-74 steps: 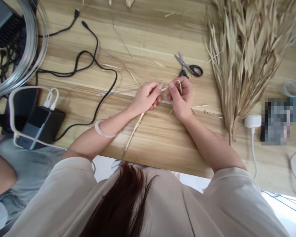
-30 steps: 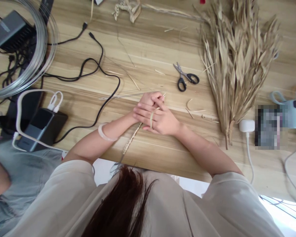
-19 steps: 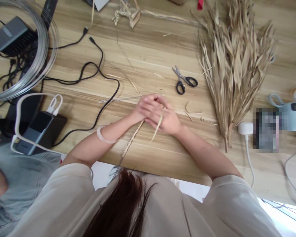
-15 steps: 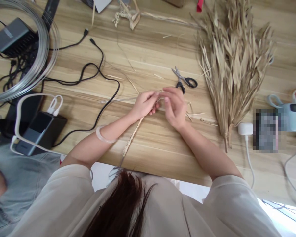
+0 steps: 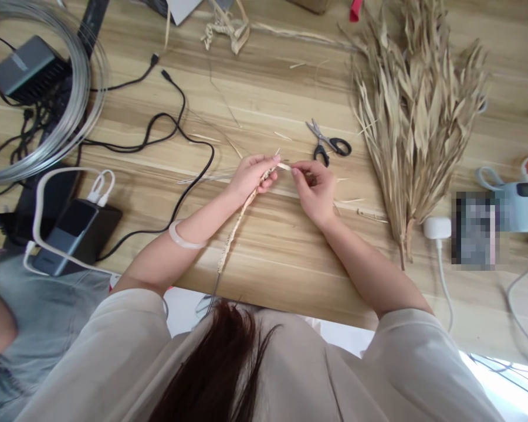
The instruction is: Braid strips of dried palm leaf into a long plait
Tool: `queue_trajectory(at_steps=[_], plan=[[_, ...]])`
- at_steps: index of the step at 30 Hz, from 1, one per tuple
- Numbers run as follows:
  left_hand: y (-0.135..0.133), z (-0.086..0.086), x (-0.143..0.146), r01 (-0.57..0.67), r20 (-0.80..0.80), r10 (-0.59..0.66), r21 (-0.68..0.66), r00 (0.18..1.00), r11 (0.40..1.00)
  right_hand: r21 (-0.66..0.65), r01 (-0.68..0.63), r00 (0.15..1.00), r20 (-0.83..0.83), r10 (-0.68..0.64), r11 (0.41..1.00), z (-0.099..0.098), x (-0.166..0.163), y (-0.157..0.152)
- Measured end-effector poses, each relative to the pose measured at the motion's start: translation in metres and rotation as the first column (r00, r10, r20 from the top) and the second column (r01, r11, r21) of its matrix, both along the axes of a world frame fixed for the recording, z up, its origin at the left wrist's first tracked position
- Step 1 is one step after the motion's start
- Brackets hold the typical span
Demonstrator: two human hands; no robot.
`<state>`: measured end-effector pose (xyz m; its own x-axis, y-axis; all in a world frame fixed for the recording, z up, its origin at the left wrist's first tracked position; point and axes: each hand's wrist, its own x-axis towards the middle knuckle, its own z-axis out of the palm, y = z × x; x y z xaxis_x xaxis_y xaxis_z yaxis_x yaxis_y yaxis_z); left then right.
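Observation:
A thin wire wrapped in pale dried-leaf strip (image 5: 227, 247) runs from my left hand (image 5: 251, 177) down toward the table's front edge, where its bare grey end shows. My left hand is closed around the upper part of this wrapped wire, thumb pressed on top. Between the two hands a short pale strip (image 5: 284, 167) stretches from the wire's upper end. The fingertips of my right hand (image 5: 315, 190) pinch the other end of that strip. Just beyond the right hand lie scissors (image 5: 328, 142) with black handles, their blades slightly apart.
A bundle of dried leaves (image 5: 418, 123) lies at the right. Coiled metal wire (image 5: 81, 99), black cables (image 5: 149, 126) and a power station (image 5: 77, 234) crowd the left. Leaf scraps (image 5: 372, 215) are scattered about. Another person's leg (image 5: 44, 316) shows at lower left.
My right hand has drawn slightly away from the left, turning its fingers into a pinch, and the strip between them now shows. The left hand has shifted a little left.

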<state>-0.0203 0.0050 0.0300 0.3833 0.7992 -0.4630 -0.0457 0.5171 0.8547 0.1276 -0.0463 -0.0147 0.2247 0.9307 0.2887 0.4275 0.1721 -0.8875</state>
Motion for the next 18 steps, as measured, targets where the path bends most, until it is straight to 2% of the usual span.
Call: queue_trajectory(at_steps=[7, 13, 18], plan=[[0.0005, -0.0004, 0.0011, 0.004, 0.029, -0.003, -0.019, 1.0, 1.0, 0.004, -0.026, 0.999, -0.022, 0.026, 1.0, -0.0001, -0.0007, -0.0001], [-0.0001, -0.004, 0.0025, 0.003, -0.023, -0.003, -0.014, 1.0, 1.0, -0.004, -0.036, 0.999, 0.009, 0.036, 0.999, -0.0035, 0.0005, -0.0004], [-0.0002, -0.0059, 0.0021, 0.01, 0.026, -0.01, -0.008, 1.0, 1.0, -0.004, -0.043, 0.999, -0.001, 0.043, 0.999, -0.003, -0.0001, -0.0009]])
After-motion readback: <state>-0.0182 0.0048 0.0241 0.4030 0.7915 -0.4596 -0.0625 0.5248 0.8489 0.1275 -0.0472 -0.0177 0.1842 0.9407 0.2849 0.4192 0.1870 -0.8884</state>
